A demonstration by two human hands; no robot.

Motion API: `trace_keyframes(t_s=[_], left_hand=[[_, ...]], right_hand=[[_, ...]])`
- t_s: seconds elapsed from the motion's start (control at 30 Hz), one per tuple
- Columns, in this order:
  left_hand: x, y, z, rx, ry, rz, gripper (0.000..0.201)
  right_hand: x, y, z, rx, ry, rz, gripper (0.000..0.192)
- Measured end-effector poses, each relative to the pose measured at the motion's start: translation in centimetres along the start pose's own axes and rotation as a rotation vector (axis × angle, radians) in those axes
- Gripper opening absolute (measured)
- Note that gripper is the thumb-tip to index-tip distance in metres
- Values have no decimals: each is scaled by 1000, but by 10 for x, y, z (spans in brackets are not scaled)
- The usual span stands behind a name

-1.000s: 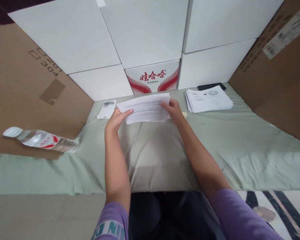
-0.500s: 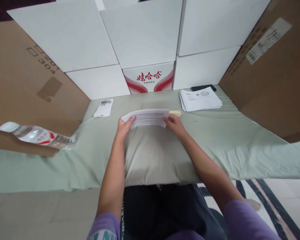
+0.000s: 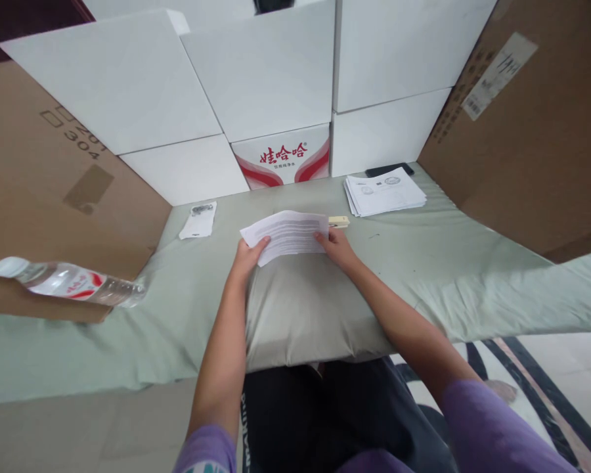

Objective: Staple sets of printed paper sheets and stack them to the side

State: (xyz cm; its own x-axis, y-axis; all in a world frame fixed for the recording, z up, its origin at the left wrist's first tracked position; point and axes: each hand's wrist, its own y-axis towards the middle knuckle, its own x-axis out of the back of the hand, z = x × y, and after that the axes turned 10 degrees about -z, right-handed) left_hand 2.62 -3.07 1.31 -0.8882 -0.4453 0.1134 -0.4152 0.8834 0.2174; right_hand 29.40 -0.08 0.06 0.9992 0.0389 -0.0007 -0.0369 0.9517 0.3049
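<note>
Printed sheet (image 3: 286, 234): thin matt white paper. Table cover (image 3: 473, 276): pale green cloth, soft, creased. Bottle (image 3: 64, 281): clear glossy plastic w/ film label. Side boxes (image 3: 44, 197): brown matt cardboard; rear boxes (image 3: 256, 79): smooth white card.

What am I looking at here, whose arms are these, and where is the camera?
There is no machine here: a person wears a camera on the head, looking forward and down at their own two arms. The left hand and the right hand each grip one side of a printed sheaf of papers, held above a pillow on a pale green sheet. Just beyond the papers lies a small cream-coloured object; I cannot tell what it is. Farther right sits a paper stack, to the left a water bottle on its side. White boxes and cardboard stand around.
</note>
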Motion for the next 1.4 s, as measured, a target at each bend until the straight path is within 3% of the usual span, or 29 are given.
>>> trace_keyframes(t_s=[0.17,0.33,0.43,0.6,0.7,0.93,1.2,1.4], left_hand=[[-1,3,6,-99,45,-78,53],[-1,9,15,-82,62,-55,52],[-1,11,17,-147,186,-107,44],[12,10,12,-87,700,-86,24],[15,8,11,-30,860,-12,24],[2,3,5,-53,828,69,28],[-18,-17,-15,-21,1029,101,33],[-16,-12,-8,-29,946,94,32]], right_hand=[[-3,-5,-1,82,-84,-22,52],[-7,-6,-6,35,-179,1,52],[-6,-5,-3,17,-93,-12,46],[11,5,4,-71,70,-340,32],[23,15,0,-129,103,-493,27],[31,22,-8,-187,121,-565,22],[28,21,-8,-179,138,-577,13],[29,23,-14,-186,145,-574,13]])
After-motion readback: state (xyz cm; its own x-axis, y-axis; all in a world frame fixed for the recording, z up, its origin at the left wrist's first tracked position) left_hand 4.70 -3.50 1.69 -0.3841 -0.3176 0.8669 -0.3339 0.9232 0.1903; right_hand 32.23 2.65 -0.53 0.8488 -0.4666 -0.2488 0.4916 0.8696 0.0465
